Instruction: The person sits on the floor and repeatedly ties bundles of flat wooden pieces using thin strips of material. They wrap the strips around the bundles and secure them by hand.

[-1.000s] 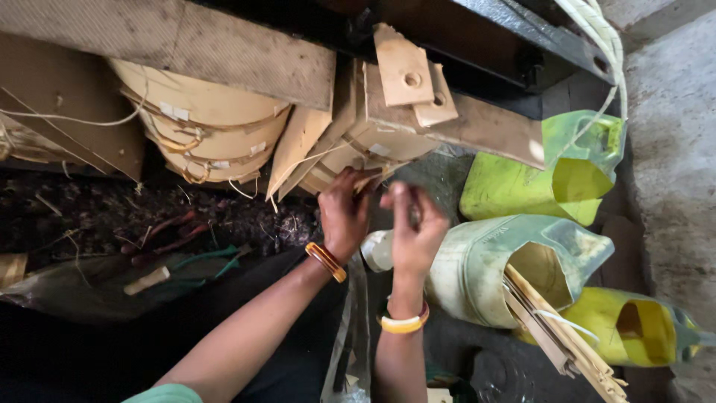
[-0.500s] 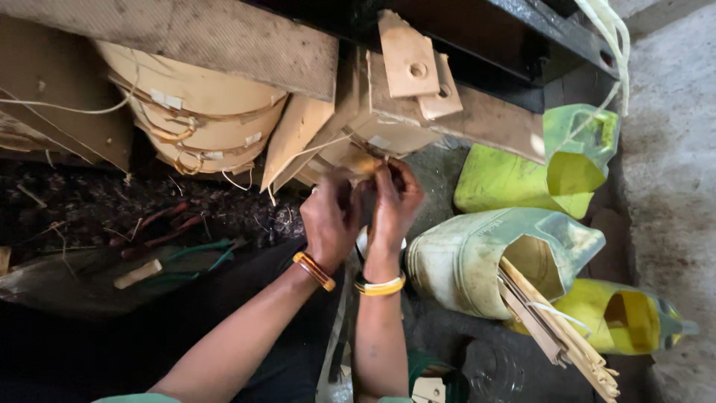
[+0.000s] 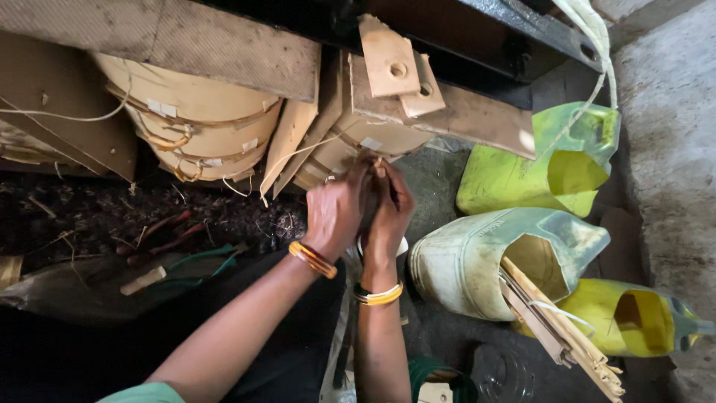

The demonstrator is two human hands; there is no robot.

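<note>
Both grips pinched together on a thin strip [image 3: 378, 166], left hand [image 3: 337, 211], right hand [image 3: 388, 213], beside stacked rolls [image 3: 195, 119]

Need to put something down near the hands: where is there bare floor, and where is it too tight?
Bare dark floor lies between the hands, left and right, and the green cut jug. Grey concrete at far right is open too. Crowded: the white jug with sticks, and the littered ground under the stacked rolls.

hands: left [image 3: 337, 213] and right [image 3: 388, 213] | apart earlier → now pressed together
</note>
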